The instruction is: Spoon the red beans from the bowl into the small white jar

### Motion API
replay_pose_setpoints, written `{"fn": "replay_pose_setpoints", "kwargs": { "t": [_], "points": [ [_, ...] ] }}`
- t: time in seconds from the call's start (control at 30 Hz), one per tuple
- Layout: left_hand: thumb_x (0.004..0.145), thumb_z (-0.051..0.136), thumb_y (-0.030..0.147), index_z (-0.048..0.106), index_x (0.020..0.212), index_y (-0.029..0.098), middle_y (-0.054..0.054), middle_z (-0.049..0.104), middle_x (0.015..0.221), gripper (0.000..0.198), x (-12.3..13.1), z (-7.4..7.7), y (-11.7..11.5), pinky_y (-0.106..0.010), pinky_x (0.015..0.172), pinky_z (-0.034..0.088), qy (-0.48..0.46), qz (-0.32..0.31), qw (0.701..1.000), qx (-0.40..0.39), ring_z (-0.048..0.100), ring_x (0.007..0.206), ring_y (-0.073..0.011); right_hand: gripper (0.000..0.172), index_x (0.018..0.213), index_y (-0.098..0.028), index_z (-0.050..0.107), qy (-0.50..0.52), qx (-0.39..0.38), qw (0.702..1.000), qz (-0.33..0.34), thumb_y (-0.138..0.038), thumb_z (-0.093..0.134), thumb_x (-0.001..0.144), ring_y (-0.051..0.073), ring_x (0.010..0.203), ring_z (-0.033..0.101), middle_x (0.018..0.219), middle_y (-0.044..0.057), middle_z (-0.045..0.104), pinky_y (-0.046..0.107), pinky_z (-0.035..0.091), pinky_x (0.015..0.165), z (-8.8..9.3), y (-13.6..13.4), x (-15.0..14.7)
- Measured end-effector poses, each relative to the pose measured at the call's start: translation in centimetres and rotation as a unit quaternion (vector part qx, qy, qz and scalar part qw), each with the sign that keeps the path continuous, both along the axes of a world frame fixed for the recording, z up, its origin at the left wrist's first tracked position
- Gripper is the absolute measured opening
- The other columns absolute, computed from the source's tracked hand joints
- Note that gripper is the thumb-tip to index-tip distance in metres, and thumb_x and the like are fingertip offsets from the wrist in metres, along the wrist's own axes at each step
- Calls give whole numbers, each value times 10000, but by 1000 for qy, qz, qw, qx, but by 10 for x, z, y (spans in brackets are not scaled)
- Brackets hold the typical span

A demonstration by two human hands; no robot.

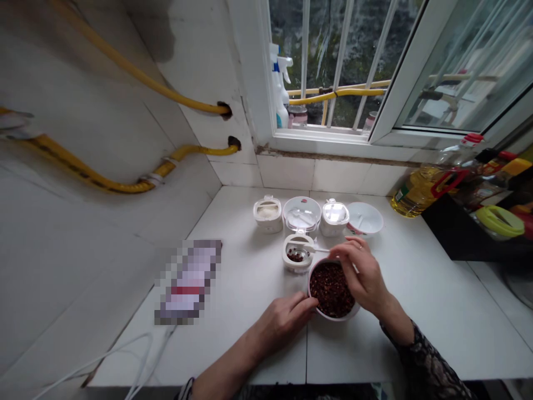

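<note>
My left hand grips the near left rim of a bowl on the counter. The bowl is filled with dark red-brown dried bits, perhaps peppercorns or chili. Between the fingers of my right hand is the handle of a small white spoon. The spoon's head reaches over a white seasoning jar, which has its lid up and a few of the same dark bits inside. This jar stands just behind and left of the bowl. My right palm hangs over the bowl's right side.
Behind stand a jar of pale grains, a white bowl, another jar and a shallow dish. An oil bottle and a dark seasoning rack are on the right. A blurred phone-like object lies left, with a white cable.
</note>
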State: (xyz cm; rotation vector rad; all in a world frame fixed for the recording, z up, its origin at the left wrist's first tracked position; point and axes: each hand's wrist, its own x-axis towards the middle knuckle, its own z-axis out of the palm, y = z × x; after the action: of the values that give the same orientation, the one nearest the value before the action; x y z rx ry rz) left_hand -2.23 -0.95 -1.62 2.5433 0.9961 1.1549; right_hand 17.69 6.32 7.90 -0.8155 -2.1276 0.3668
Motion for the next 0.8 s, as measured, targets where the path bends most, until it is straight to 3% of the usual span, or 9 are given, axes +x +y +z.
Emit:
{"fn": "replay_pose_setpoints", "kwargs": {
  "t": [0.13,0.33,0.47,0.6,0.8],
  "points": [
    [1011,395,182,540,1073,127,-38,609,766,166,0,2,0,-162,520,499,5,-1,1000,-3,592,600,-100,199,886,-224,582,9,-18,999,-36,-99,428,878,155,605,567,631,-37,604,421,397,945,-1,2,20],
    [1013,398,186,535,1080,133,-42,617,780,161,0,5,0,-165,527,498,6,0,1000,-7,598,608,-103,187,807,-218,574,-50,-81,995,-16,-121,422,859,158,599,576,620,-32,619,423,388,921,-20,2,21],
    [1005,407,171,542,1078,134,-43,614,778,157,0,4,-1,-163,539,503,6,2,1000,-15,601,616,-103,209,790,-231,593,-12,-175,984,-40,-167,413,876,185,658,598,575,-28,633,417,385,947,-24,2,19],
    [1003,401,161,532,1084,135,-47,619,783,156,0,4,0,-169,532,503,-1,-3,1000,-9,604,614,-109,201,763,-225,618,48,-256,962,-82,-246,440,856,233,812,613,561,5,647,377,419,860,-21,2,24],
    [1001,398,155,535,1083,132,-42,614,779,161,0,4,0,-161,536,501,3,-4,1000,-10,599,606,-102,208,728,-214,615,129,-325,931,-108,-329,473,829,202,653,585,536,1,615,325,427,728,-20,4,27]
  ]
}}
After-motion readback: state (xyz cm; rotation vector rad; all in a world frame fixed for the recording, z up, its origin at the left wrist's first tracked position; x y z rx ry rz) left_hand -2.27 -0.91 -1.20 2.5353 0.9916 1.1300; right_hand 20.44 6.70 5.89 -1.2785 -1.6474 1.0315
